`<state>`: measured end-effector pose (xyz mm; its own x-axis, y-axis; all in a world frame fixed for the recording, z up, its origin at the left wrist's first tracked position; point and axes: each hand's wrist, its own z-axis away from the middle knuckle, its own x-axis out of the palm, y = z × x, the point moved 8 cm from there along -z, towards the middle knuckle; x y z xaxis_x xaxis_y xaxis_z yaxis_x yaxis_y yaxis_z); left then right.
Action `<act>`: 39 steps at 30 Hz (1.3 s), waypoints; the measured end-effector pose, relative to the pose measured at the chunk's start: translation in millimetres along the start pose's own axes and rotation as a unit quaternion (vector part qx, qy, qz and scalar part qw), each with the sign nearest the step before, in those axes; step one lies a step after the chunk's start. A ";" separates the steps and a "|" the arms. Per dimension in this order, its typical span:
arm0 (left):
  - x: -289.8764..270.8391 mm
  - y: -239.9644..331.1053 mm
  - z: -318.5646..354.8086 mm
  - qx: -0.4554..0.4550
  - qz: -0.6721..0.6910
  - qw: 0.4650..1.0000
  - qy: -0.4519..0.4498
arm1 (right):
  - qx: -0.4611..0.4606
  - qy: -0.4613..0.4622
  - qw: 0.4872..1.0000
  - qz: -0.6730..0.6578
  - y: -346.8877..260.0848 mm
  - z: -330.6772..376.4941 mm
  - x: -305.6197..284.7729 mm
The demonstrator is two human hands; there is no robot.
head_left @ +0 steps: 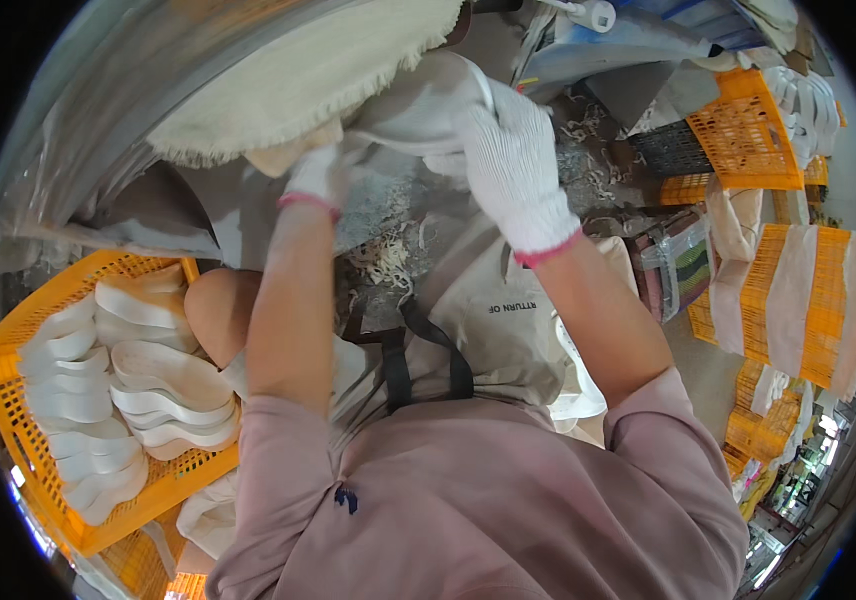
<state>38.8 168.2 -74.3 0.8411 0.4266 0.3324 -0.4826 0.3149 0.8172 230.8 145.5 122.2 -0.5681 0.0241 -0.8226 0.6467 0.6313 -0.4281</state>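
Observation:
A smooth white shoe sole (423, 105) is held up at the top middle, close to the fringed edge of a large cream cloth wheel (308, 85). My right hand (516, 165), in a white knit glove with a pink cuff, is closed round the sole's right end. At its left end is my left hand (316, 178), gloved the same way and slightly blurred. A tan patch (293, 150) shows at its fingers, below the wheel's fringe. The left fingertips are partly hidden, but the hand appears closed on the sole.
An orange crate (98, 540) at left holds several stacks of white wavy soles (163, 395). Pale shavings (388, 262) lie below my hands. Clear plastic sheeting (58, 165) hangs at upper left. More orange crates (758, 130) stand at right, beside a striped bag (683, 262).

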 end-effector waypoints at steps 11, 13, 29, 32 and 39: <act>2.0 -5.1 89.1 0.187 -0.391 0.897 -0.083 | 0.085 0.017 0.996 0.010 12.9 -22.4 49.0; 41.7 -23.9 68.8 0.107 -0.274 0.951 -0.093 | 0.215 -0.129 0.961 -0.112 19.9 13.1 44.1; -19.9 -18.2 75.1 0.032 -0.227 0.971 -0.071 | 0.170 -0.059 0.983 -0.038 49.1 -61.5 56.7; 30.0 -24.0 55.5 0.147 -0.128 0.980 -0.040 | 0.254 -0.071 0.947 -0.182 37.9 -31.3 39.9; 57.9 -19.5 59.8 -0.055 0.127 0.978 -0.159 | -0.176 -0.111 0.938 0.276 -26.4 36.9 35.9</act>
<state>111.5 136.0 -42.8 0.7160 0.2230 0.6616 -0.6941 0.3292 0.6402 212.1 101.1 90.2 -0.0512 0.2857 -0.9569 0.5813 0.7876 0.2041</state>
